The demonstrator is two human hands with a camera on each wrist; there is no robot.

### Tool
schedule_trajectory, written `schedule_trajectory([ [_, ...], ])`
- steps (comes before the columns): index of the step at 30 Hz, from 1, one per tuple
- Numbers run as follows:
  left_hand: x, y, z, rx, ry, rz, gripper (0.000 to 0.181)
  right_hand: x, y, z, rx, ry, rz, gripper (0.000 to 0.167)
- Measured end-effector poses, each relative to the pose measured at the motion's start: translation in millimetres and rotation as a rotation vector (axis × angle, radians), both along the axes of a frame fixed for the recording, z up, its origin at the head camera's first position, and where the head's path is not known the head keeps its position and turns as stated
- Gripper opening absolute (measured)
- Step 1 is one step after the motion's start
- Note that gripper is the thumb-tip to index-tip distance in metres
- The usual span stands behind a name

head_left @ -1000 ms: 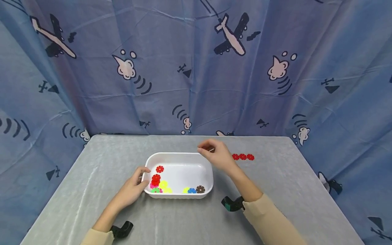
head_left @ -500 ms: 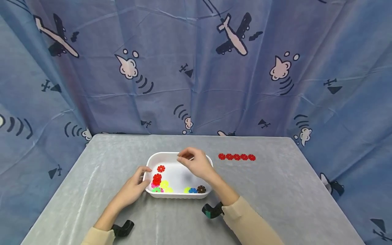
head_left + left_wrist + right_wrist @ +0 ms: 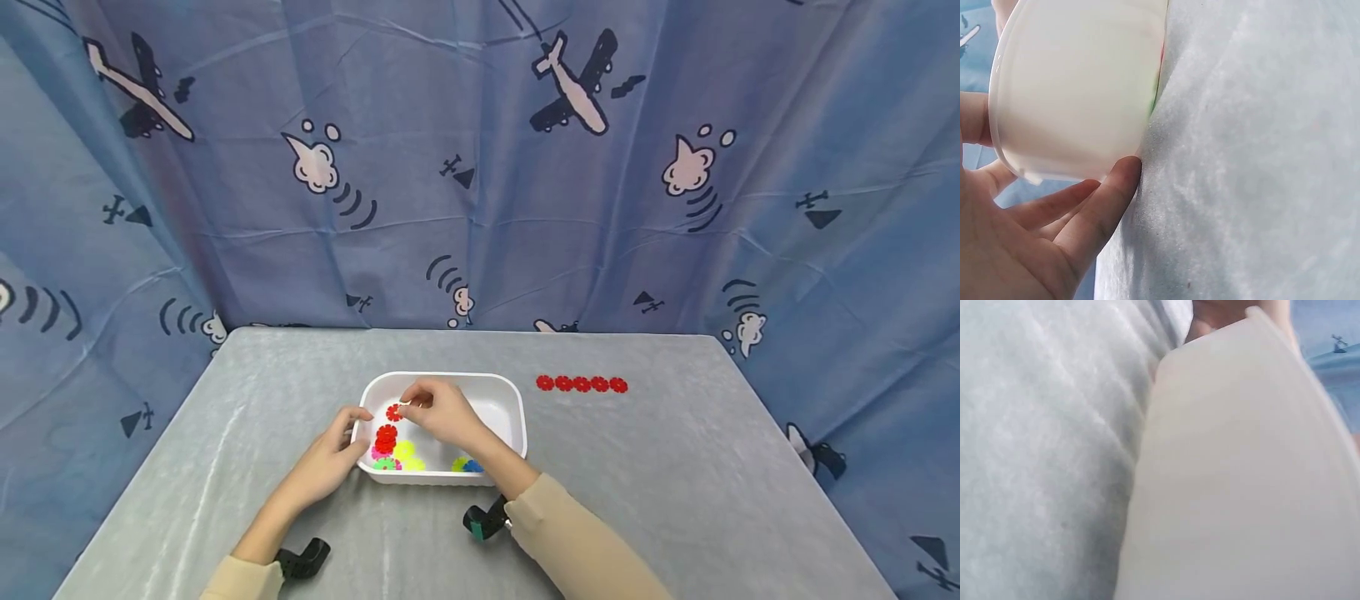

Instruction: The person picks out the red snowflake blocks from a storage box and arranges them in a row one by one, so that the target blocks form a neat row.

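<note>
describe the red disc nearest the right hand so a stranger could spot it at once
On the grey table, find the white tray. Look inside, near its left end, for the red disc beside the right hand. It lies by itself, farther back than the overlapping red discs.

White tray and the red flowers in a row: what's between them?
Bare grey table lies between the tray and the red row, in the head view.

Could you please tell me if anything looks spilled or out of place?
Nothing stands out: the white rectangular plastic tray shows no visible damage, mixed-colour flower-shaped discs lie inside it, and five red flower-shaped discs form a neat row on the grey table.
</note>
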State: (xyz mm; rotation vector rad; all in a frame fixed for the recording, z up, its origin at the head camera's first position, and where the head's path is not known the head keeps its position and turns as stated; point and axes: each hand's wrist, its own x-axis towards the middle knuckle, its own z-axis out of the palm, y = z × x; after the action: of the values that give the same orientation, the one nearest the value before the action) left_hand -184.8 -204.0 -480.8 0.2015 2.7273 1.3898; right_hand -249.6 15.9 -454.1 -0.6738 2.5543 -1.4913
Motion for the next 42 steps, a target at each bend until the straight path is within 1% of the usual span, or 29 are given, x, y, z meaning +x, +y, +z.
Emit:
schedule_trajectory([
  [4, -0.2, 0.3, 0.5, 0.005, 0.0, 0.0, 0.03, -2.7, -8.6, -4.5, 0.065, -0.022, 0.008, 0.013],
  [9, -0.5, 1.5, 0.4, 0.024, 0.003, 0.0, 0.031, -5.2, -15.7, -9.9, 0.154, -0.026, 0.03, 0.013],
  [11, -0.5, 2.1, 0.4, 0.03, 0.005, -0.002, 0.031, -6.3, -17.9, -12.4, 0.175, -0.022, 0.044, 0.012],
  [15, -0.8, 1.9, 0.3, 0.026, 0.006, -0.003, 0.03, -8.0, -21.4, -17.6, 0.209, -0.04, 0.068, 0.01],
  [20, -0.7, 0.9, 0.8, 0.023, 0.009, 0.0, 0.03, -10.2, -25.1, -23.1, 0.245, -0.062, 0.1, 0.015],
  [26, 0.5, 0.3, 1.1, 0.033, 0.011, -0.006, 0.031, -10.6, -28.4, -28.9, 0.34, -0.047, 0.122, 0.017],
  [36, 0.3, 1.3, 0.2, 0.037, 0.014, -0.004, 0.031, -7.0, -29.8, -29.8, 0.44, -0.009, 0.127, 0.015],
  [42, 0.6, 1.6, -1.5, 0.047, 0.028, -0.008, 0.032, -6.2, -29.7, -29.7, 0.443, -0.016, 0.111, 0.014],
])
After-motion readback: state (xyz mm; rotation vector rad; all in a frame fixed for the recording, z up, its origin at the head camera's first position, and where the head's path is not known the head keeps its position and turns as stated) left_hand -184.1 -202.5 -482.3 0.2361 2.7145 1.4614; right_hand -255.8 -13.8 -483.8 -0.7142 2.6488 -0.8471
